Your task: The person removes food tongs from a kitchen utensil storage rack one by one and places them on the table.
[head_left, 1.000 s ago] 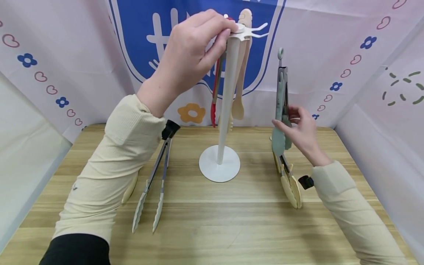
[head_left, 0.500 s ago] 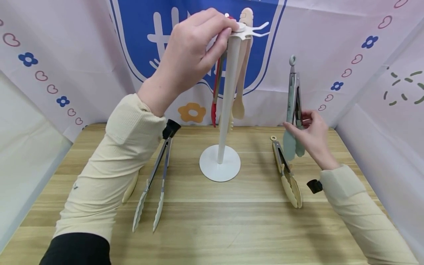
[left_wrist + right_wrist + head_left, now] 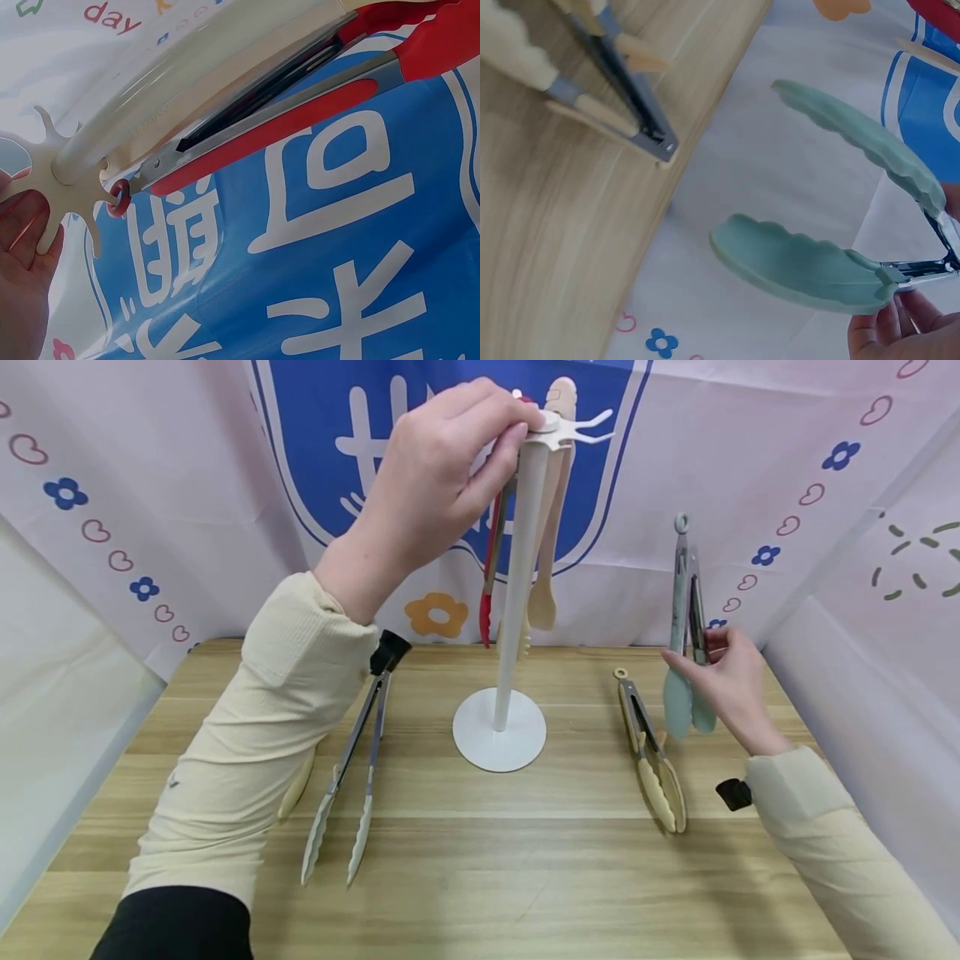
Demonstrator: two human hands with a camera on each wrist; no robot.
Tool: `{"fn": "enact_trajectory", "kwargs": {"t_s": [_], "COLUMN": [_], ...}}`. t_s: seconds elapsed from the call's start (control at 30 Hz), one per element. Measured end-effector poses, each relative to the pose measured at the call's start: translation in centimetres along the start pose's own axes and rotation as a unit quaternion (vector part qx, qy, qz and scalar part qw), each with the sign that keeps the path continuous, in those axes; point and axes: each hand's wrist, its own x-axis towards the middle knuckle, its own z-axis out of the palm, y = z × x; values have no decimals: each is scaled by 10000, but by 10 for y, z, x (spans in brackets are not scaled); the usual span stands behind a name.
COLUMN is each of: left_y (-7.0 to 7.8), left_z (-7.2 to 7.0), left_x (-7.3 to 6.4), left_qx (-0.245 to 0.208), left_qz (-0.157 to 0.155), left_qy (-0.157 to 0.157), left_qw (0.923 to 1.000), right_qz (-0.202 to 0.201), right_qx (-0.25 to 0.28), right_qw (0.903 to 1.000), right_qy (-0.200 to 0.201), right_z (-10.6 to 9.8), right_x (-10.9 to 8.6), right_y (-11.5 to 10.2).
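My left hand [image 3: 438,477] pinches the hooked top of a white utensil stand [image 3: 520,593]. In the left wrist view its fingertips [image 3: 26,232] lie against the underside of the hooks. From one hook hang red tongs [image 3: 300,120] by their ring; beige tongs [image 3: 543,602] hang behind the pole. To the right my right hand [image 3: 735,689] grips pale green tongs [image 3: 677,706] upright, loop end up and heads down. In the right wrist view the green tongs' two scalloped heads [image 3: 802,270] are spread apart, with fingers and thumb at the metal part.
Beige-tipped tongs [image 3: 660,785] lie on the wooden table [image 3: 480,868], left of my right hand. Grey-white tipped tongs [image 3: 318,827] lie spread on the left. A yellowish item [image 3: 296,789] is partly hidden by my left sleeve. A printed cloth [image 3: 712,443] hangs behind the table.
My right hand has moved right and somewhat lower with the green tongs, away from the stand and clear of the beige tongs lying there. My left hand has stayed on the stand's top.
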Motion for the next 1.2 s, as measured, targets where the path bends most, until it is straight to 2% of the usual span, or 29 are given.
{"fn": "enact_trajectory", "kwargs": {"t_s": [0.33,0.63,0.9,1.2], "left_y": [-1,0,0,0], "left_z": [0,1,1,0], "left_x": [0,0,0,0], "left_qx": [12,14,-1,-24], "left_qz": [62,50,44,42], "left_qy": [13,3,25,33], "left_qw": [10000,10000,10000,10000], "right_qz": [83,-111,-117,184], "right_qx": [-406,-524,-606,-863], "right_qw": [9989,9981,9968,9925], "right_qy": [-227,-297,-516,-846], "right_z": [-5,-6,-7,-7], "right_x": [-5,-9,-15,-25], "right_y": [23,42,58,72]}}
